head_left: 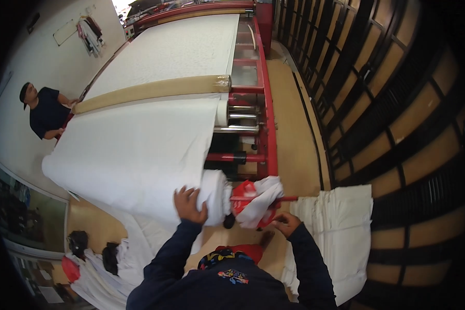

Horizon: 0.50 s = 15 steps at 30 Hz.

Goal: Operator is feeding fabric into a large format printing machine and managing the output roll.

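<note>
A wide roll of white fabric [139,194] lies across the near end of a red-framed machine [266,103]. My left hand [190,205] rests on the roll near its right end, fingers spread. A red and white cloth [258,199] is bunched over the red bar just past that end. At the cloth's lower right edge is my right hand [287,223], its fingers bent and pinched together against the cloth. White fabric [160,72] runs flat over the machine beyond a long tan tube [155,92].
A tall stack of folded white fabric [341,232] stands close by my right arm. A co-worker [46,111] stands at the machine's left side. Loose white cloth [108,274] lies on the floor at lower left. Dark-framed tan panels [387,103] line the right side.
</note>
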Tool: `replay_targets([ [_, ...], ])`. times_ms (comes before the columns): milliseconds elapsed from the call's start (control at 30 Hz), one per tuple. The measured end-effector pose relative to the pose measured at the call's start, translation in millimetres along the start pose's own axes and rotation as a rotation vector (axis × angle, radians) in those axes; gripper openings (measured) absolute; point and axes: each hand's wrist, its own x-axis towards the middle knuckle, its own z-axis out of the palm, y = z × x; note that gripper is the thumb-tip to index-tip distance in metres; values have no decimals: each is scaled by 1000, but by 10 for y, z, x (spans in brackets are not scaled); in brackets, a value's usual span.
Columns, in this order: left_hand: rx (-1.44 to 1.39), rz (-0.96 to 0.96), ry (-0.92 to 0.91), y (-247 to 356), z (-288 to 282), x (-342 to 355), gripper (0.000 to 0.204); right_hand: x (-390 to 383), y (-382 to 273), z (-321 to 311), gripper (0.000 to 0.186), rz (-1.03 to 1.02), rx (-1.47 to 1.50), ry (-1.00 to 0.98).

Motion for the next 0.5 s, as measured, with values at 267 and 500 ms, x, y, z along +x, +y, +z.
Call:
replay_targets([
  [267, 171, -74, -44, 55, 6, 85, 63, 282, 967, -2041, 21, 84, 326, 301],
  [500, 206, -209, -115, 107, 55, 489, 49, 2598, 383, -2305, 28, -102, -60, -60],
])
